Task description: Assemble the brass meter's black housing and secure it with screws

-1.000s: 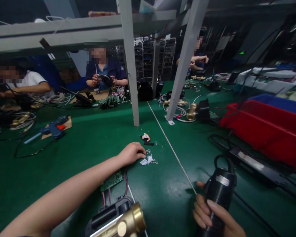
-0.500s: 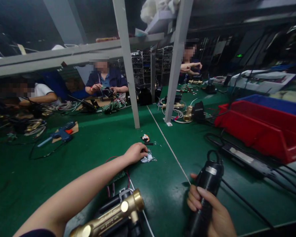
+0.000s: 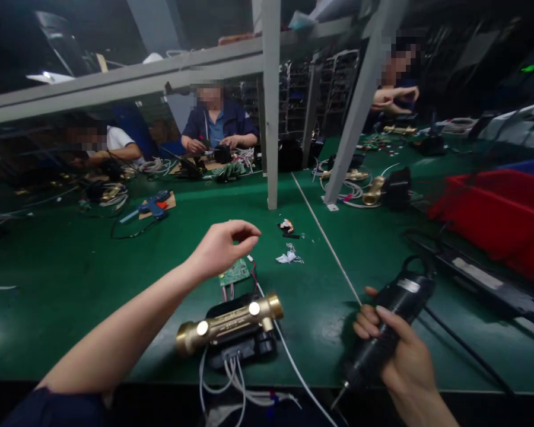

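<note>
My left hand point(image 3: 225, 244) hovers above the green bench with thumb and fingers pinched together; whatever they hold is too small to make out. Just below it lies a small green circuit board point(image 3: 234, 273) wired to a black housing point(image 3: 240, 347) that carries a brass pipe fitting point(image 3: 229, 323). White wires trail from it over the front edge. My right hand point(image 3: 398, 353) is wrapped round a black electric screwdriver point(image 3: 389, 329), tip pointing down-left, cable running right. White paper scraps point(image 3: 288, 257) lie beyond the board.
Grey shelf posts point(image 3: 271, 112) stand mid-bench. Red bins point(image 3: 501, 207) sit at the right, a black power strip point(image 3: 480, 276) before them. A blue glue gun point(image 3: 153, 206) lies at left. Three people work at the far side among wires and brass parts point(image 3: 374, 193).
My left hand lifted off the bench near the paper scraps and drew back, pinched. The view tilted down, showing the whole brass assembly. My right hand keeps its grip on the screwdriver.
</note>
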A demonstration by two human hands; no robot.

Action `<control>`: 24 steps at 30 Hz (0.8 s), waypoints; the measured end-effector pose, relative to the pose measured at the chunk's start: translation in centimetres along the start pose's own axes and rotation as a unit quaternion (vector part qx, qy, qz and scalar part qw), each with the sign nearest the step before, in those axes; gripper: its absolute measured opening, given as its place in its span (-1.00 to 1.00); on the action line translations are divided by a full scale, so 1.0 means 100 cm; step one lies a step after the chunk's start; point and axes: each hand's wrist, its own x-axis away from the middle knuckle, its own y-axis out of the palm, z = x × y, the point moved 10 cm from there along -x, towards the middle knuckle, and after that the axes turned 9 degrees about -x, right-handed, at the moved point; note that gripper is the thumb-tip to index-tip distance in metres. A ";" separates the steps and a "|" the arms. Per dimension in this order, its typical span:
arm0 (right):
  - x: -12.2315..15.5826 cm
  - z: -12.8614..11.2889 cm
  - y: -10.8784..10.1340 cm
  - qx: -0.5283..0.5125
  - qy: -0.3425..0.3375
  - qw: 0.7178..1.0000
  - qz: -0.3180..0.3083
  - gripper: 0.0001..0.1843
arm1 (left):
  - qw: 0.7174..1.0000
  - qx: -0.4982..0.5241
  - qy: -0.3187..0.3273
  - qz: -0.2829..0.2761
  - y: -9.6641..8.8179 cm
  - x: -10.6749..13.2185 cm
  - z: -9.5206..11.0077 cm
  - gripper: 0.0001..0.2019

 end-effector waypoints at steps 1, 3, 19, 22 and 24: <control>0.001 -0.001 0.000 0.004 0.001 1.000 0.011 -0.49 | 0.999 0.026 0.031 0.034 -0.021 0.025 0.012 -0.94; 0.002 -0.001 0.000 0.010 0.006 0.999 0.030 -0.50 | 0.990 0.042 0.099 0.089 -0.045 0.079 0.039 -0.85; 0.010 -0.008 0.005 0.030 -0.009 0.998 0.060 -0.59 | 0.951 -0.109 -0.075 0.279 0.038 0.208 0.010 -0.85; 0.011 -0.007 0.005 0.030 -0.008 0.997 0.071 -0.57 | 0.946 -0.172 -0.054 0.271 0.036 0.206 0.018 -0.83; 0.014 -0.008 0.007 0.044 -0.007 0.996 0.077 -0.60 | 0.941 -0.186 -0.047 0.277 0.035 0.206 0.020 -0.84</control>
